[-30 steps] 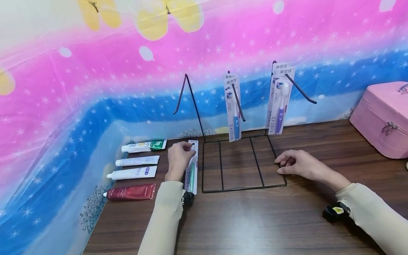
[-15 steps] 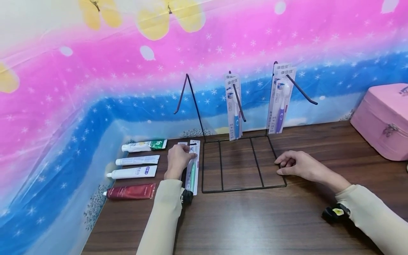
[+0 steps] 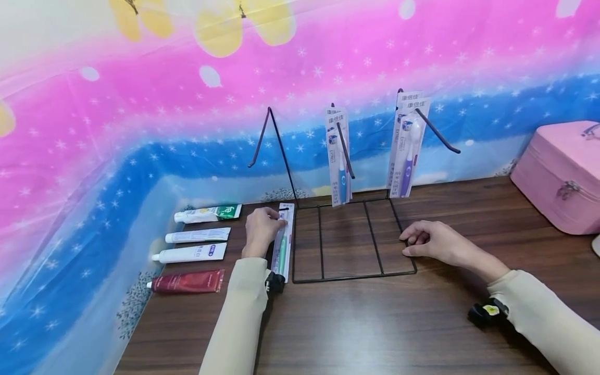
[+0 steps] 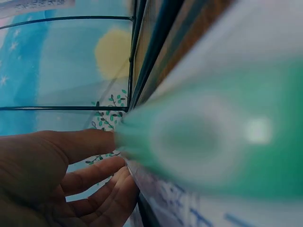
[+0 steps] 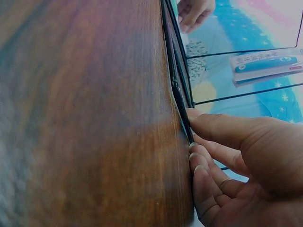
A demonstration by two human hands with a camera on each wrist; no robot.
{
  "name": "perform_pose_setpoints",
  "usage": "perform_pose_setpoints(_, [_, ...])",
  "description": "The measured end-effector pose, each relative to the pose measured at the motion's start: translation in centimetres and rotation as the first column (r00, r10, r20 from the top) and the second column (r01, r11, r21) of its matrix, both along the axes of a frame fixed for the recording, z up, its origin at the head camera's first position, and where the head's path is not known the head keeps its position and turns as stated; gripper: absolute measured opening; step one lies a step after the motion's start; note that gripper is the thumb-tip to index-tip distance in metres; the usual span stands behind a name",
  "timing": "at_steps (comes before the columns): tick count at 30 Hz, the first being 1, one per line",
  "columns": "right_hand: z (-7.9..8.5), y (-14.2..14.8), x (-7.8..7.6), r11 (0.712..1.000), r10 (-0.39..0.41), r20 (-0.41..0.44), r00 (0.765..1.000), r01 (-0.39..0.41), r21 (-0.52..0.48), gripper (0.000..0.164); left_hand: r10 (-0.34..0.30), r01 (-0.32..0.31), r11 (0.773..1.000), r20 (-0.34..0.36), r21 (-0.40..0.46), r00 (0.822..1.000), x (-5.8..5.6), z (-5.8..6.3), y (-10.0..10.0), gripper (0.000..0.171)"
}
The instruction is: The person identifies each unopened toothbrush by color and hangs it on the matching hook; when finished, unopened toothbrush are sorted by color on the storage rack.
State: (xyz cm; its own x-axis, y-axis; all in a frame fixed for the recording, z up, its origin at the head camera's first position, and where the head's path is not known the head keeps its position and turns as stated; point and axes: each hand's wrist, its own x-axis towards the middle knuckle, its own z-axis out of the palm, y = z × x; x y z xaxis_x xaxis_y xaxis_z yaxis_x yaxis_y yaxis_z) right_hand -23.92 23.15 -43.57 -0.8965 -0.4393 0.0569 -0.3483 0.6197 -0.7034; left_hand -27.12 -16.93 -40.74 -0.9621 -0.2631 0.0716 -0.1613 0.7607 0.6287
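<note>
My left hand pinches the upper part of a packaged toothbrush with a green handle, just left of the wire rack's base. Close up in the left wrist view, the green handle fills the right side, and the thumb lies at the package's edge. My right hand grips the right side rod of the black wire rack, thumb on one side and fingers on the other. Packaged toothbrushes with a blue handle hang on the middle hook, purple-handled ones on the right hook. The left hook is bare.
Several toothpaste tubes lie in a column at the left, among them a white-green tube and a red tube. A pink case stands at the right. A patterned cloth covers the wall behind the rack.
Half a second ago another package's corner showed beyond the left hand; now the hand hides it. The green toothbrush package has shifted slightly under the left fingers. The right hand keeps its grip.
</note>
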Motion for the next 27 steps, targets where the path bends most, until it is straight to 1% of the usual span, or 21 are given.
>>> perform_pose_setpoints(4, [0.04,0.05,0.04,1.000,-0.001,0.002,1.000,0.001,0.002,0.030,0.004,-0.004,1.000,0.000,0.013,1.000,0.01,-0.05,0.09,0.019])
perform_pose_setpoints(9, [-0.04,0.09,0.06,1.000,-0.003,0.008,1.000,0.003,0.000,0.030,0.008,-0.008,1.000,0.021,-0.020,1.000,-0.06,0.01,0.29,0.015])
perform_pose_setpoints(14, [-0.06,0.08,0.00,1.000,-0.004,0.002,1.000,0.004,0.005,0.030,0.005,-0.002,0.998,0.063,-0.056,0.998,-0.16,0.13,0.32,0.019])
perform_pose_setpoints(17, [-0.05,0.08,-0.03,1.000,-0.007,-0.001,1.000,0.007,0.006,0.030,0.001,0.004,0.998,0.090,-0.056,0.996,-0.25,0.15,0.26,0.018])
perform_pose_setpoints(19, [-0.05,0.06,-0.04,1.000,-0.010,0.000,1.000,0.010,0.006,0.030,-0.003,0.009,0.999,0.109,-0.051,0.994,-0.31,0.15,0.24,0.015])
perform_pose_setpoints(20, [-0.06,0.05,-0.04,1.000,-0.010,0.002,1.000,0.010,0.005,0.030,-0.006,0.012,0.999,0.116,-0.051,0.993,-0.37,0.13,0.22,0.016])
perform_pose_setpoints(22, [-0.07,0.03,-0.04,1.000,-0.011,0.004,1.000,0.011,0.006,0.030,-0.005,0.011,0.999,0.125,-0.044,0.992,-0.45,0.06,0.20,0.024])
perform_pose_setpoints(24, [-0.07,-0.01,-0.02,1.000,-0.010,0.003,1.000,0.010,0.007,0.030,-0.008,0.013,0.999,0.135,-0.035,0.991,-0.54,-0.05,0.17,0.036])
perform_pose_setpoints(27, [-0.04,-0.08,0.00,1.000,-0.009,-0.001,1.000,0.009,0.009,0.030,-0.006,0.008,1.000,0.127,-0.018,0.992,-0.61,-0.23,0.13,0.044])
